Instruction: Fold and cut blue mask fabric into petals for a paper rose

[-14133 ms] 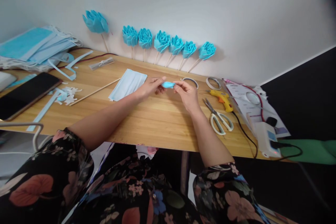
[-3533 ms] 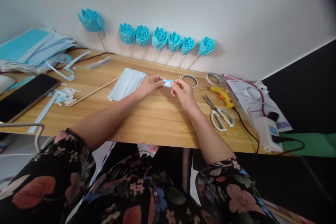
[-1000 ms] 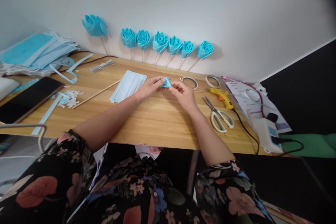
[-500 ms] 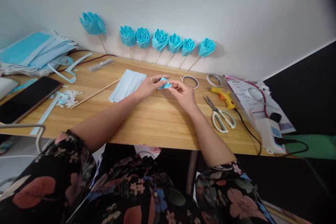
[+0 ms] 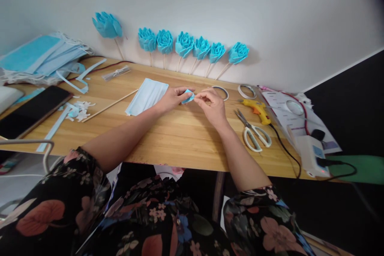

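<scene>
Both my hands meet over the middle of the wooden table point(image 5: 168, 144). My left hand point(image 5: 172, 98) and my right hand point(image 5: 212, 106) each pinch a small folded piece of blue mask fabric point(image 5: 188, 96) between thumb and fingertips, just above the tabletop. A flat blue face mask point(image 5: 147, 96) lies just left of my left hand. A thin wooden stick point(image 5: 109, 105) lies further left.
Several blue fabric roses on sticks point(image 5: 192, 48) lean on the wall behind. Scissors point(image 5: 253, 133), a yellow glue gun point(image 5: 256, 109) and tape rings point(image 5: 246, 91) lie right. A phone point(image 5: 30, 110), cut scraps point(image 5: 76, 110) and a mask pile point(image 5: 39, 54) lie left.
My right hand's fingers have shifted a little up and left on the blue piece, closing in on my left fingertips. The piece stays between both hands.
</scene>
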Available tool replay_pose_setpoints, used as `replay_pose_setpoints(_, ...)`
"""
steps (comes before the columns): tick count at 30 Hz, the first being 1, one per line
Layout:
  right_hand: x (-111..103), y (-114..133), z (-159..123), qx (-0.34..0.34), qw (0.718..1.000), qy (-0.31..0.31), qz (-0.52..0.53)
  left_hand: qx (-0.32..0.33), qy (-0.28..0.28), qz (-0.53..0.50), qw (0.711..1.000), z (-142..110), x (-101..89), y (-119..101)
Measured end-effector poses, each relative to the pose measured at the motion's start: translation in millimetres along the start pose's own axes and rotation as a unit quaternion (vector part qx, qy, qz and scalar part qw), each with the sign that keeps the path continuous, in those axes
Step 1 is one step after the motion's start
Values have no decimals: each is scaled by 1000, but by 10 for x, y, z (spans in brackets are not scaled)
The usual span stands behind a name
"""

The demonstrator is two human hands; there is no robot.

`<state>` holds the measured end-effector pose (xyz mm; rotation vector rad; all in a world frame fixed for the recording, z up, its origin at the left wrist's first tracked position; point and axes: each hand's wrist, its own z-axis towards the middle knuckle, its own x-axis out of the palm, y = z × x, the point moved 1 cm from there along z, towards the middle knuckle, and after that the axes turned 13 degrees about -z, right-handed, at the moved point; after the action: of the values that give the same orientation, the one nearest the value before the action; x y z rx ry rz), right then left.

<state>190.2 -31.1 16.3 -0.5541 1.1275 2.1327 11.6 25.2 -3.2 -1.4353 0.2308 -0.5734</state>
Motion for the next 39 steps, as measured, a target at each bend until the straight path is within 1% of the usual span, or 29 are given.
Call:
replay_pose_setpoints(4,9,8,-4,-10,1000,4,7,12,23,7,1000,-18,38,-5)
replay_pose_setpoints(10,32,-10,-17,23,1000,11,15,25,68,13,997,-37,76,-34)
replay_pose_setpoints(13,36,-24,-14,41,999,15,14,35,85,41,995,-71,96,-87)
replay_pose_setpoints(16,36,-22,-13,35,999,15,4,48,94,71,992,-111,113,-137)
replay_pose_setpoints(19,39,-13,-15,21,1000,19,0,51,91,82,991,-125,119,-149)
replay_pose_setpoints(21,43,-11,-16,24,1000,21,-1,45,93,77,992,-114,117,-131)
replay_pose_setpoints(27,53,-30,-15,85,996,6,37,45,95,24,994,-47,100,-20)
replay_pose_setpoints(30,59,-37,-21,87,994,10,64,43,79,16,996,-38,84,15)
replay_pose_setpoints(35,31,-52,-15,89,988,20,125,19,51,5,999,-22,51,35)
replay_pose_setpoints(39,-11,-68,7,87,991,18,96,14,30,-11,999,-2,33,35)
